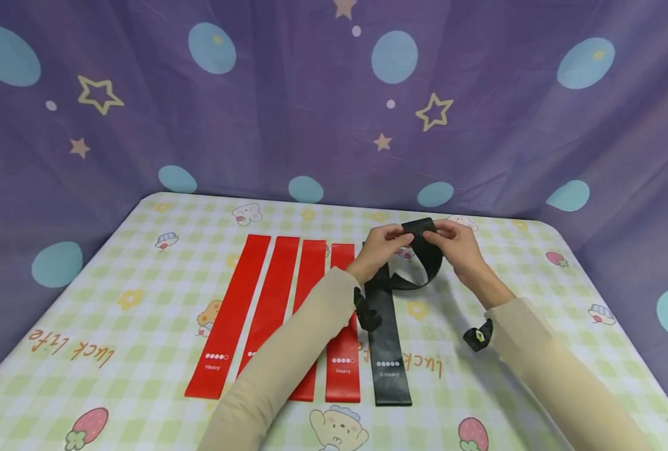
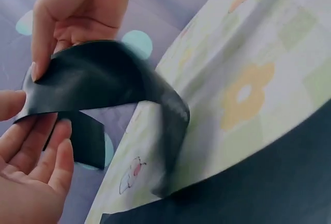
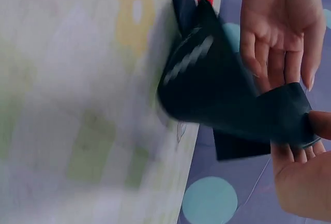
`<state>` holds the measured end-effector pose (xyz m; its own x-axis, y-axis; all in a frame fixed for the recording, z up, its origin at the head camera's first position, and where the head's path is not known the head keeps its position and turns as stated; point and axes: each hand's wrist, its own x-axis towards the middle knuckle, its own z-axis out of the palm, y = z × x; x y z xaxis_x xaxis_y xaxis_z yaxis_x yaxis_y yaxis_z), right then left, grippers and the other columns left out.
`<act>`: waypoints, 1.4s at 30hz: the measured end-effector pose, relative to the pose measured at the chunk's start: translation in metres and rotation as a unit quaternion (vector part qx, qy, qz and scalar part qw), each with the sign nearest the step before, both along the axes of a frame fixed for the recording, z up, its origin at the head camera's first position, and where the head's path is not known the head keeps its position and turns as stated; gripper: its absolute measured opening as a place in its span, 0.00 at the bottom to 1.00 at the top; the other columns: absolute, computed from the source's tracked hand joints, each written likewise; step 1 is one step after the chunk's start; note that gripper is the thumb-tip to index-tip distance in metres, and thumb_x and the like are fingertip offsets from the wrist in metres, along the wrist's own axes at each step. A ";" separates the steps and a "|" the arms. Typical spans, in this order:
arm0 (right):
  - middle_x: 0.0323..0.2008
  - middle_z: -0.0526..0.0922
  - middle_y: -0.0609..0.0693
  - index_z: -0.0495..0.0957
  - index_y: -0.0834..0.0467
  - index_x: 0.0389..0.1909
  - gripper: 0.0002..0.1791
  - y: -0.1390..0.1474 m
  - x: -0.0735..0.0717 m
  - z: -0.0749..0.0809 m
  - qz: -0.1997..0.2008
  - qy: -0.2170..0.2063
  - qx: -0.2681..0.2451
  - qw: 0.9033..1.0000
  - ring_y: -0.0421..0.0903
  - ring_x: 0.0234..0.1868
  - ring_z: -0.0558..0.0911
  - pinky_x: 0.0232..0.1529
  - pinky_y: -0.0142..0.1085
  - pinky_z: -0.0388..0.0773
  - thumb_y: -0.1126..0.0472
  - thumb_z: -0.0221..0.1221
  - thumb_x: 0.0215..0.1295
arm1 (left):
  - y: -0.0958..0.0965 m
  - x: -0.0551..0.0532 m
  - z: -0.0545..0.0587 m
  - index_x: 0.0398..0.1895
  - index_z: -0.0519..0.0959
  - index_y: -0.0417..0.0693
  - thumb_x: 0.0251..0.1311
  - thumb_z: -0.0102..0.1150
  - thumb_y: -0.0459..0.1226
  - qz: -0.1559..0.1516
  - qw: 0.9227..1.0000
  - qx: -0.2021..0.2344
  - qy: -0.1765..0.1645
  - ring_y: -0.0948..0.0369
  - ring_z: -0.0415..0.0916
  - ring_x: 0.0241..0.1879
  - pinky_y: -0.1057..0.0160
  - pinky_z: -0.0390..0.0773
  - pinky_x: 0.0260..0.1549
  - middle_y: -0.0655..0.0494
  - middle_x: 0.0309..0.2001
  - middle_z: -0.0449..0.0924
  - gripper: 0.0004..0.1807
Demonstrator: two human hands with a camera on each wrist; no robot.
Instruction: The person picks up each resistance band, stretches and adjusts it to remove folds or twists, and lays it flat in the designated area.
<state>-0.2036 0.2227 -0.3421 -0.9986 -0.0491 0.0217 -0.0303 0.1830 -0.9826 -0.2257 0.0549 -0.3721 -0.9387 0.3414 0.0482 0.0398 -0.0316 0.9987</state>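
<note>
Both hands are raised over the far part of the table with a black resistance band between them. My left hand pinches its upper edge between thumb and fingers. Close by, my right hand pinches the same stretch of band. The rest of the held band hangs in a curved loop, with blurred pale marks on it in the right wrist view. Below lies a flat black band printed X-Heavy, partly hidden by the left wrist.
Several red resistance bands, some showing Heavy, lie side by side left of the flat black one. The left sleeve covers parts of them. A checked cloth covers the table, and a purple curtain hangs behind.
</note>
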 end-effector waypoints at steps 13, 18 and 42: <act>0.26 0.84 0.36 0.74 0.57 0.37 0.04 -0.012 0.015 -0.004 0.019 -0.033 -0.081 0.996 0.32 0.31 0.82 0.32 0.26 0.80 0.68 0.57 0.64 | 0.001 0.003 0.010 0.47 0.78 0.31 0.60 0.60 0.32 0.060 0.998 0.026 -0.002 0.67 0.77 0.31 0.70 0.79 0.36 0.44 0.39 0.82 0.14; 0.28 0.83 0.35 0.72 0.65 0.49 0.13 -0.015 0.021 -0.010 0.025 -0.052 -0.072 0.996 0.32 0.32 0.82 0.34 0.27 0.80 0.68 0.57 0.64 | 0.002 0.005 0.015 0.53 0.75 0.33 0.60 0.59 0.32 0.071 0.997 0.012 -0.027 0.55 0.81 0.46 0.65 0.81 0.44 0.37 0.50 0.80 0.19; 0.30 0.83 0.41 0.71 0.73 0.52 0.19 -0.028 0.059 -0.020 0.104 -0.087 0.036 0.990 0.35 0.33 0.81 0.37 0.30 0.78 0.68 0.58 0.61 | -0.006 -0.003 0.046 0.66 0.64 0.33 0.63 0.54 0.29 0.095 0.972 0.153 -0.150 0.62 0.80 0.34 0.66 0.78 0.38 0.43 0.48 0.80 0.27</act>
